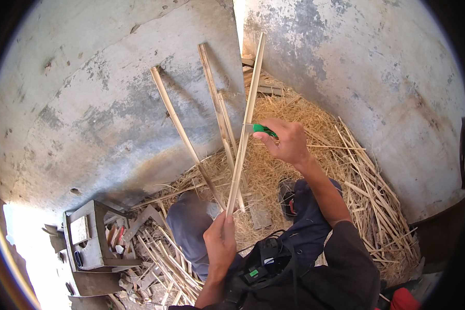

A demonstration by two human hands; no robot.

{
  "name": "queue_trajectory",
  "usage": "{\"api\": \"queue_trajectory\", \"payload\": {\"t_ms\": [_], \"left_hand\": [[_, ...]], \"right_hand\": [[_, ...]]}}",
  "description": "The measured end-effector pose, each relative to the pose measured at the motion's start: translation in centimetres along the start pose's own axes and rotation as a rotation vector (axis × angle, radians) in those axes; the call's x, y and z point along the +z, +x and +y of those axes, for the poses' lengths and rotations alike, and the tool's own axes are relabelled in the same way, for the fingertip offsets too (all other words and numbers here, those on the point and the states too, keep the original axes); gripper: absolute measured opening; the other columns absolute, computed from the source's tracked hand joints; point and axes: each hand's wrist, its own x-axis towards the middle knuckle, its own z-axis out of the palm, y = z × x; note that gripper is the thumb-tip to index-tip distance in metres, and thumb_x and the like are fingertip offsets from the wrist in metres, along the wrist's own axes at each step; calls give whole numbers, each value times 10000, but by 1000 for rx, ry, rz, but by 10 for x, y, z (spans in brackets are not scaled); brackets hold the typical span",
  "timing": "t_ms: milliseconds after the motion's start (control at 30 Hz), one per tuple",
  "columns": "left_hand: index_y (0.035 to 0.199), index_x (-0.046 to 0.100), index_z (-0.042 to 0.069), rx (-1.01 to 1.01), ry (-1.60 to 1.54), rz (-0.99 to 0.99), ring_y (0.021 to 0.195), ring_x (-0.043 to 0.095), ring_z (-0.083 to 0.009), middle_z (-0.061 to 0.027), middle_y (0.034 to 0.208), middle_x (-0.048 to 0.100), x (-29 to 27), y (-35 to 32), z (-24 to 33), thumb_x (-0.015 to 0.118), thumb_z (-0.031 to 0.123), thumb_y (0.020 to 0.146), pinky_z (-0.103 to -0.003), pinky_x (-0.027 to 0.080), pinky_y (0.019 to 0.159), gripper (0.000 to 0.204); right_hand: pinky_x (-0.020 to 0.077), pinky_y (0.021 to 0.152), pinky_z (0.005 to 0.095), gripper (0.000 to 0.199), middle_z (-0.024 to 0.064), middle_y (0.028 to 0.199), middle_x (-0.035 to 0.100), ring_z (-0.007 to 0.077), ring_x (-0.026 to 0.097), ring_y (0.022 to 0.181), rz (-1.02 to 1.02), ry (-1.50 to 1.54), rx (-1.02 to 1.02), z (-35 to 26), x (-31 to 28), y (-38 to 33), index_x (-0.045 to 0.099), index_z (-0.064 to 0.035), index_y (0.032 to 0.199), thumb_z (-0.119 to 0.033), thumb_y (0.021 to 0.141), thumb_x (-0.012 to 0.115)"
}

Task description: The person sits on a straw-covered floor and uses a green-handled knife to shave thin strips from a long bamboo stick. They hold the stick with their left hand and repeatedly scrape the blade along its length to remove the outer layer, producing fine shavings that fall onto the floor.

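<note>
A long, pale split bamboo strip [238, 165] slants up and away in front of me. My left hand [220, 242] is closed round its near, lower end. My right hand [285, 140] grips a green-handled knife [265, 130] partway up the strip. The knife's short blade points left and meets the strip's edge. My right fingers hide part of the handle. Both of my knees are bent, and the strip passes between them.
Two bamboo lengths, a left one [176, 120] and a darker one [215, 90], lean on the worn wall [103, 103]. Curly shavings [279, 109] cover the floor ahead. Split strips [374, 201] lie heaped at right, more [163, 253] at lower left beside a grey wooden stand [90, 253].
</note>
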Motion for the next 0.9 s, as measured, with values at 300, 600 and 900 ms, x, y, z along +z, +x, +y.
{"api": "queue_trajectory", "payload": {"t_ms": [300,600,900], "left_hand": [[1195,721,-45,-6,8,-14,670,497,-112,-70,737,558,-6,-6,-4,623,76,1099,-308,428,611,182],[1226,731,-47,-27,57,-54,679,533,-118,-85,754,592,-17,-21,-15,627,58,1083,-301,455,631,206],[1257,728,-41,-181,-3,-214,676,525,-89,-30,759,591,-34,-46,-26,589,94,1118,-274,439,616,238]], "right_hand": [[516,511,341,378,43,891,790,207,700,590,10,-21,-50,9,7,1,785,-89,1025,-462,1045,725],[418,457,302,434,-8,641,661,118,507,460,-23,-84,220,54,14,6,830,-104,1168,-496,1090,659],[450,630,393,512,-3,750,682,149,575,621,120,-4,693,146,-26,3,807,-69,1166,-538,1102,611]]}}
